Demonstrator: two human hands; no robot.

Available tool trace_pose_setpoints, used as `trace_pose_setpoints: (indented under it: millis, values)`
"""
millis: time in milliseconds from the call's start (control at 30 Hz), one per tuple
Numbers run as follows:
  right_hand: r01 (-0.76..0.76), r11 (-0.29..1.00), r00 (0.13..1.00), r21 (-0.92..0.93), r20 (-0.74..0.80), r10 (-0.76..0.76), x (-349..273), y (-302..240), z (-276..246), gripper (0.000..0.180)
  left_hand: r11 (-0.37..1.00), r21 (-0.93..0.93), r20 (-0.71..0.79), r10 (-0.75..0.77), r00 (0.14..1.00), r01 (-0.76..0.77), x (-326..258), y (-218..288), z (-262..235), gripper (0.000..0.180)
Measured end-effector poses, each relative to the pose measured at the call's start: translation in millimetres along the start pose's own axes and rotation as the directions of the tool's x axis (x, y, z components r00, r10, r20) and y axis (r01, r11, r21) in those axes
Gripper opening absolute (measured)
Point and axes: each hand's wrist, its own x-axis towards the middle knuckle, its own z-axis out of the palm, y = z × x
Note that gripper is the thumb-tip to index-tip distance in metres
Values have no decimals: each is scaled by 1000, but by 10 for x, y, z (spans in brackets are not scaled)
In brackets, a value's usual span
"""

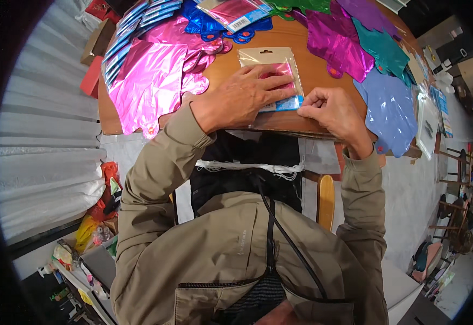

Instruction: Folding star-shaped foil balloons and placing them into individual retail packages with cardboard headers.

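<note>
Fingers point(279, 92) of my left hand point(242, 97) are lying spread, pressing the clear packet point(271, 57) on the counter point(225, 65); right hand point(331, 111) is pinching its corner.

It looked like a small packing workshop. A wooden table point(231, 65) was covered with shiny flat foil balloons point(149, 81) in pink, blue, teal and purple. Packed clear bags point(139, 16) sat in a stack. Boxes point(98, 40) and clutter point(85, 238) lay on the floor.

Glossy foil balloons point(149, 81), wooden table point(231, 65)
</note>
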Motion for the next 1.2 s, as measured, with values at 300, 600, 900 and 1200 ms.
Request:
trace_pose_setpoints:
  millis: [300,600,900,1200]
  values:
    - [338,921,899,-195,-223,-377,-230,236,136,8,997,83,16,-2,1000,1,23,28,16,81]
    - [364,904,899,-223,-170,-404,-281,139,135,8,994,107,-4,8,1000,-8,0,29,40,82]
    - [438,821,880,-367,-11,-474,-26,290,63,4,993,111,-22,30,999,-28,4,19,70,67]
    - [500,630,820,-594,90,-565,-88,298,95,10,998,64,-73,26,997,-22,-20,14,131,70]
